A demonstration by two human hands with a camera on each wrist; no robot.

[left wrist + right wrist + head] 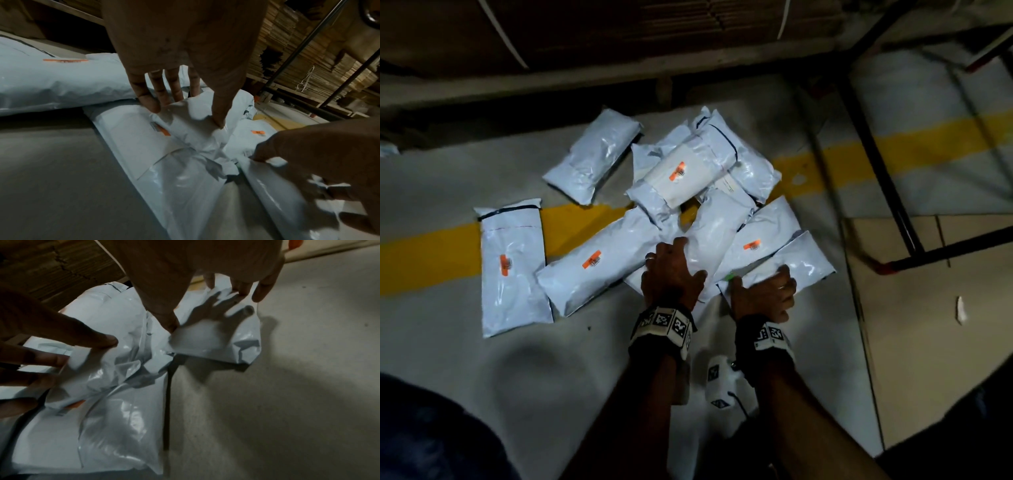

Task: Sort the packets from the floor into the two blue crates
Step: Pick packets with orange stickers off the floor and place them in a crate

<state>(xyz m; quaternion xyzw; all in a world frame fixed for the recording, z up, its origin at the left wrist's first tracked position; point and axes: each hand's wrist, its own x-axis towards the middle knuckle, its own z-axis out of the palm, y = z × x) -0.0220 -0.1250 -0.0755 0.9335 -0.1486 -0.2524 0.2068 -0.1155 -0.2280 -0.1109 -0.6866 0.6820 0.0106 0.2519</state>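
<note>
White plastic packets lay in a loose heap on the grey floor (465, 359), across a yellow painted stripe (421, 253). The left hand (671, 270) reached down into the near edge of the heap, with its fingers on one side and its thumb on the other side of a crumpled packet (712, 236) that lay directly under the palm; in the left wrist view the fingertips (152, 104) and thumb pressed into the plastic and pinched it up into a ridge. That packet (193, 123) rested on top of a flatter packet bearing an orange label (164, 131).

The right hand (763, 294) sat just beside the left, on the rightmost packet (801, 260) at the near right corner of the heap. Its thumb dug into the near edge and its fingers curled over the far side, so it gripped the packet (216, 337) from above; the packet lay flat on the floor beneath the hand.

Two separate packets lay well to the left: a long one (513, 267) across the stripe and a second (592, 154) farther back. No blue crate showed in any view. A dark metal frame (876, 164) stood to the right of the heap
</note>
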